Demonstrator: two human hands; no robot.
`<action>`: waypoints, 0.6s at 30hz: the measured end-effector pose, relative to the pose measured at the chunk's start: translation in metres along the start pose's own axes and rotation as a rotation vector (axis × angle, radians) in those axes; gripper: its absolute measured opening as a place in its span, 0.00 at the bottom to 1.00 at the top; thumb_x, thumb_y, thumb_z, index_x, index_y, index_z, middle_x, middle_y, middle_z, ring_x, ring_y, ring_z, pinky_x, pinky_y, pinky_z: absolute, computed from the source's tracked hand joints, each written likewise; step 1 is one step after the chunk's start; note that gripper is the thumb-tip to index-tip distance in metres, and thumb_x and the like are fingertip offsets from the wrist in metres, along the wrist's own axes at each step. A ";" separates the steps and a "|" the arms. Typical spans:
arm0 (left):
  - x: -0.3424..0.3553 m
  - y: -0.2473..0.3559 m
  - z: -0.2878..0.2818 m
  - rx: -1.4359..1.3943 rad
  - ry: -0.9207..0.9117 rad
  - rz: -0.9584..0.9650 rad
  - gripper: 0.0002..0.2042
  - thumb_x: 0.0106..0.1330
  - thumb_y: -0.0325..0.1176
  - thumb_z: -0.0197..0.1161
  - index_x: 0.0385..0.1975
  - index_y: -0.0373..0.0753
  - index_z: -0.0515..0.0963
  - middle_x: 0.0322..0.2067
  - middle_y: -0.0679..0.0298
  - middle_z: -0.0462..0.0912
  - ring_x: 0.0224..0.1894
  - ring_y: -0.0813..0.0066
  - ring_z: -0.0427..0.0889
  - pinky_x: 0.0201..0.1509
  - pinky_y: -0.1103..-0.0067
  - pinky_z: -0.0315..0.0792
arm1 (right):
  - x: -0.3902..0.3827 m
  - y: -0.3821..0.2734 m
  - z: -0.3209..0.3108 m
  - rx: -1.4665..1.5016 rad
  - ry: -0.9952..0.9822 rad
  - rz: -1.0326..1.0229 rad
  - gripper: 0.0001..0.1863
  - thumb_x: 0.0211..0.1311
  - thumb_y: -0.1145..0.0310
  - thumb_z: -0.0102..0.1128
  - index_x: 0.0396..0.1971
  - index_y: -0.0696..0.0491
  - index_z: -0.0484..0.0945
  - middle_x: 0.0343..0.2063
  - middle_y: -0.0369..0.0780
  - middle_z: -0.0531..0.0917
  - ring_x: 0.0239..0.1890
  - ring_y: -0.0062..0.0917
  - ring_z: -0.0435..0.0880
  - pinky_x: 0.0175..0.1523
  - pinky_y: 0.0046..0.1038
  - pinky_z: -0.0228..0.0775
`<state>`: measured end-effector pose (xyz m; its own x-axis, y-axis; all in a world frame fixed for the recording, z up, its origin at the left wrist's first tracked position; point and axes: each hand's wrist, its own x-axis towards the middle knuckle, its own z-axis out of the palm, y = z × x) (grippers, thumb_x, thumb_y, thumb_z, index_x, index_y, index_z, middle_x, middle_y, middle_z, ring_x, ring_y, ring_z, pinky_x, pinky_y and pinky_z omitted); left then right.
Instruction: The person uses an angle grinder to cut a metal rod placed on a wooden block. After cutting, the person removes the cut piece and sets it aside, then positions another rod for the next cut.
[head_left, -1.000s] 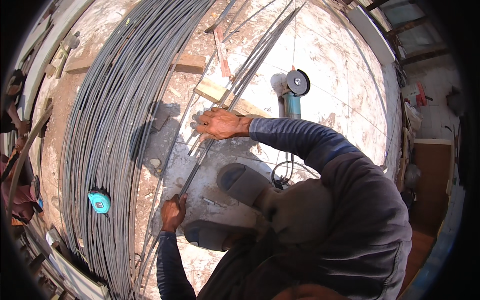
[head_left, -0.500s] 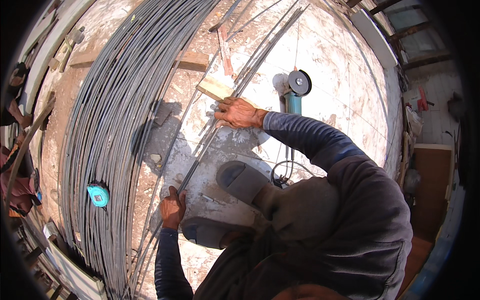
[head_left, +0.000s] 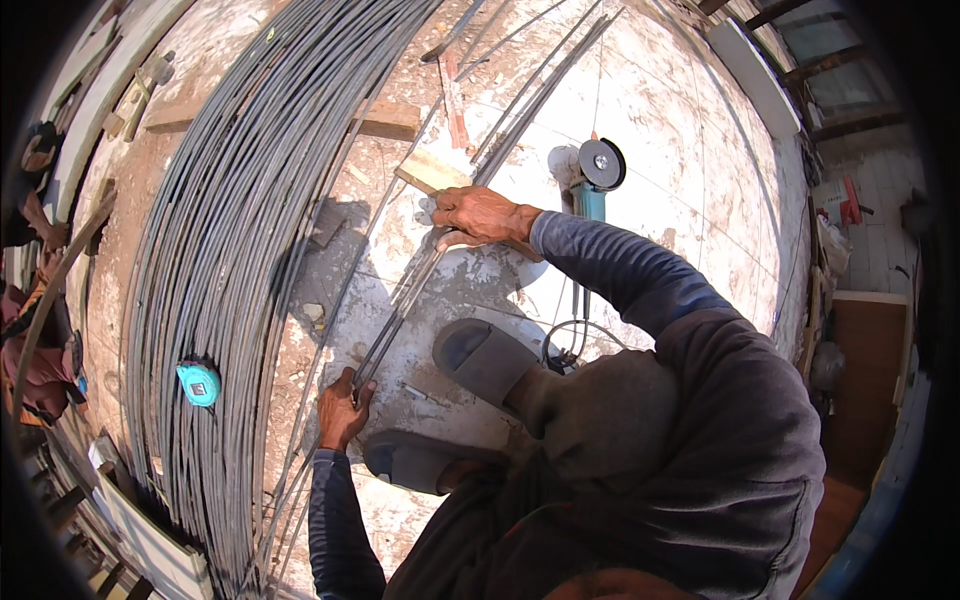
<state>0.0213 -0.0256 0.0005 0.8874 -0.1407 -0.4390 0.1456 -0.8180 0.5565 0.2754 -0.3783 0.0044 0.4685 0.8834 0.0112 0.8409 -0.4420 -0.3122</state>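
A small bundle of thin steel rods (head_left: 405, 300) lies on the concrete floor, running from near my feet up toward the top right. My left hand (head_left: 341, 409) grips the near end of the bundle. My right hand (head_left: 478, 214) is closed over the same rods further up, beside a pale wooden block (head_left: 432, 172). Both forearms wear dark blue sleeves. My two dark shoes (head_left: 484, 357) stand just right of the rods.
A wide stack of long grey rods (head_left: 235, 260) fills the left, with a teal tape measure (head_left: 198, 383) on it. An angle grinder (head_left: 592, 172) with its cable lies right of my right hand. Wood scraps lie at the top; a person sits at the left edge (head_left: 40, 350).
My right hand has slid up along the rod bundle, away from me, toward the wooden block. My left hand has stayed on the near end.
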 end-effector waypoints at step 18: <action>0.004 -0.013 0.002 0.059 -0.017 -0.007 0.28 0.69 0.55 0.53 0.48 0.32 0.75 0.23 0.42 0.81 0.32 0.39 0.80 0.37 0.54 0.71 | -0.041 0.091 -0.010 0.119 0.504 1.108 0.19 0.65 0.57 0.60 0.28 0.62 0.80 0.22 0.49 0.84 0.27 0.39 0.86 0.36 0.37 0.77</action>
<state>0.0218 -0.0163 -0.0099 0.8788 -0.1441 -0.4549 0.1249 -0.8506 0.5107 0.3360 -0.4565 -0.0148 0.9903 -0.1323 0.0426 -0.0969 -0.8768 -0.4709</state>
